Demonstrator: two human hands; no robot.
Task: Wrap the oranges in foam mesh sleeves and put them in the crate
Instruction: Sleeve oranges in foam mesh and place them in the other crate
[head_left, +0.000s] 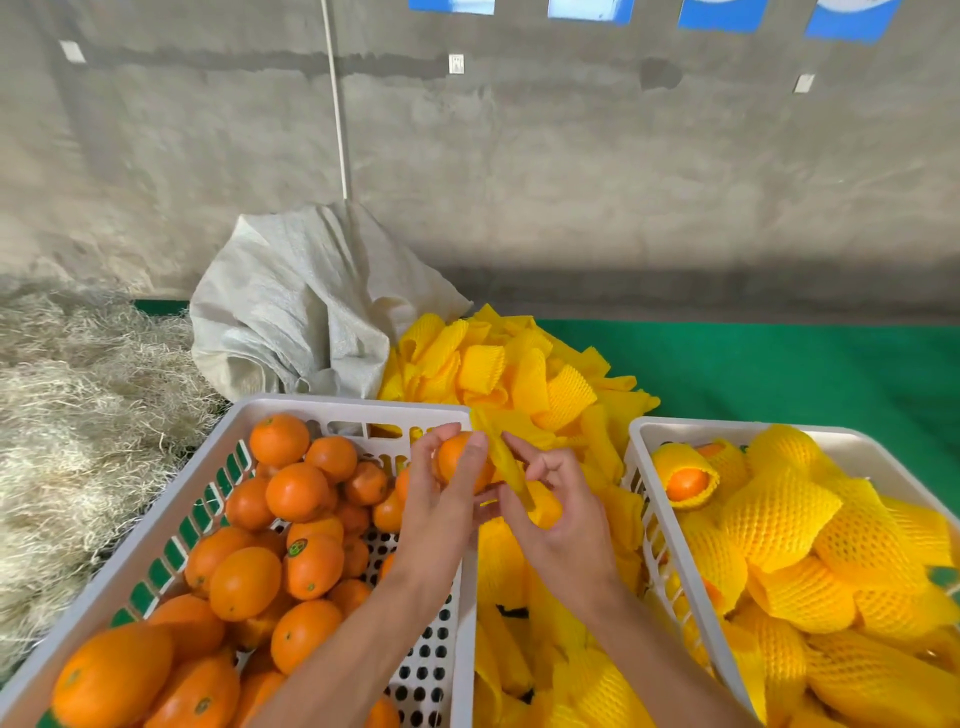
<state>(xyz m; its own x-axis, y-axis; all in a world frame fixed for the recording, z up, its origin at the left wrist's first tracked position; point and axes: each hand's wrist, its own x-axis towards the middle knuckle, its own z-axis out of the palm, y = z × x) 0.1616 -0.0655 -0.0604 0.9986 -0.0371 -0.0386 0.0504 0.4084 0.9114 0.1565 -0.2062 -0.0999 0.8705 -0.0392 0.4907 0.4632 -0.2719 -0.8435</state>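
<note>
1. Left hand (447, 499): raised over the far right corner of the left crate (332, 405), fingers and thumb curled round a bare orange (457, 460), which it holds clear of the fruit below.
2. Right hand (558, 519): just right of the held orange, thumb and fingers pinching a flattened yellow foam mesh sleeve (506, 460). The sleeve slants up and left from the hand, and its upper part lies against the right side of the orange.
3. Left crate: white plastic with slotted walls and a perforated floor, holding loose unwrapped oranges (296, 493), several bearing small green stickers.
4. Right crate (675, 426): white plastic, filled with wrapped oranges (779, 519) in yellow mesh; one near its far left corner shows orange peel through the open end of its sleeve.
5. Pile of empty sleeves (519, 374): heaped between and beyond the two crates, running down the gap between them toward the viewer.
6. Woven sack (291, 322): pale, crumpled, standing behind the left crate beside the sleeve pile.
7. Straw (78, 389): spread on the ground to the left of the left crate.
8. Green mat (779, 364): lies beyond the right crate, bounded by a grey concrete wall (571, 156).
</note>
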